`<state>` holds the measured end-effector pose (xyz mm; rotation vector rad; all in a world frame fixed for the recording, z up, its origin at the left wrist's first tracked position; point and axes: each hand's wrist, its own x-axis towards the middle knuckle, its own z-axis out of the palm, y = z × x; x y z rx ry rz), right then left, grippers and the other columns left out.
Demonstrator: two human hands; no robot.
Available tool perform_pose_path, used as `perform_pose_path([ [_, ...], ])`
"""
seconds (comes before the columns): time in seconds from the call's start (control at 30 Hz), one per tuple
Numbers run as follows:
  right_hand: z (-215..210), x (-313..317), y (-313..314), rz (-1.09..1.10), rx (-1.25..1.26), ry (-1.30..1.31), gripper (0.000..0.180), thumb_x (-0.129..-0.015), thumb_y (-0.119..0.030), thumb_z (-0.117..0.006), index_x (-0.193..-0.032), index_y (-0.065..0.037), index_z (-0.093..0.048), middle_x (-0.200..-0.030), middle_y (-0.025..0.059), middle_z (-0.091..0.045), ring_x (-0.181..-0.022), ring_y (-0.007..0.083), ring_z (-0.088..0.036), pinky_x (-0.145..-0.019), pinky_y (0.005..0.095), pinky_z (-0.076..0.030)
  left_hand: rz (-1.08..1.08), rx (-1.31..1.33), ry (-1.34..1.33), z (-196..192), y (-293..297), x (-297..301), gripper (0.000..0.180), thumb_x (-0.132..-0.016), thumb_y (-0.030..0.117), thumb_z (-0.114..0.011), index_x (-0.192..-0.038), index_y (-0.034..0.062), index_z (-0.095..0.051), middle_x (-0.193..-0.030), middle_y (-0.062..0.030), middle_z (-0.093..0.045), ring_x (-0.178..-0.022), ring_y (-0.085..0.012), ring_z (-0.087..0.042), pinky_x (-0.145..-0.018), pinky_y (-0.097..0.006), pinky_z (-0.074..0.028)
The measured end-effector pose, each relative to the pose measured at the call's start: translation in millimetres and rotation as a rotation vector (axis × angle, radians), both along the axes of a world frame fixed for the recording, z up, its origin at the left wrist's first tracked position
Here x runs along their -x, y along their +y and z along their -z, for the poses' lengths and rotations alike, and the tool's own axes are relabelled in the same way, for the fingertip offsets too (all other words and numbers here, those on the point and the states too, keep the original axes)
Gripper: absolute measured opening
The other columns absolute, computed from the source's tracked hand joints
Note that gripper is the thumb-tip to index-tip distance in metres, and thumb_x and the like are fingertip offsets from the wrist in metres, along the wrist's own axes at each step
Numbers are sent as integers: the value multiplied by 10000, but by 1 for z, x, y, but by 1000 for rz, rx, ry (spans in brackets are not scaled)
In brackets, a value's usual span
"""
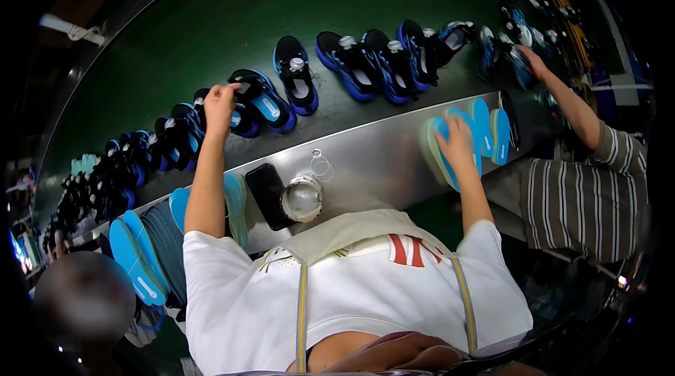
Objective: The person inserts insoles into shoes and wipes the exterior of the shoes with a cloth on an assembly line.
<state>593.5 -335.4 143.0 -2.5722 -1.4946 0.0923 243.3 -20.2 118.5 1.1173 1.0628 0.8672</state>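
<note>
Your right hand lies over a stack of light-blue insoles on the metal ledge, its fingers somewhat spread; blur prevents telling whether it grips one. The stack's long axis runs away from you, the far end leaning left. More blue insoles stand just right of it, set nearly the same way.

Your left hand is narrow, fingers drawn together, beside a black-and-blue sneaker; contact cannot be confirmed. That sneaker lies toe away from you and to the left, heel toward the ledge; a blue insole shows in its opening along the same axis. The next sneaker to the right points its toe almost straight away from you.

The sneakers stand in a row on a dark green work surface, bordered on your side by the ledge. On the ledge, a black smartphone lies beside a round, pale-rimmed container. To your right, a co-worker in a striped shirt has a hand at further sneakers. The room's outer edges are dark.
</note>
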Motion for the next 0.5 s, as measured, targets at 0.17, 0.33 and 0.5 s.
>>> perform_pose_path([
  [0.17, 2, 19, -90, 126, 148, -44, 333, -574, -199, -685, -755, -23, -468, -962, 161, -430, -880, 335, -417, -737, 399, -352, 60, -123, 151, 0, -1, -20, 196, -682, 122, -501, -538, 66, -380, -498, 35, -350, -446, -55, -296, -394, -202, -231],
  [0.33, 0, 12, -101, 222, 79, -28, 325, -564, -210, -696, -627, -28, -434, -887, 136, -436, -839, 316, -418, -705, 395, -343, 506, -619, 879, -11, -8, -74, 269, -674, 274, -536, -780, 39, -457, -638, -156, -551, -662, -340, -537, -556, -414, -419],
  [0.5, -42, 6, -70, 274, -160, 159, 360, -542, -218, -722, -690, -15, -464, -889, 149, -418, -852, 304, -421, -719, 362, -355, 713, -844, 1016, 8, 11, -89, 532, -707, 367, -545, -1123, 98, -349, -816, -167, -548, -742, -322, -537, -607, -386, -438],
])
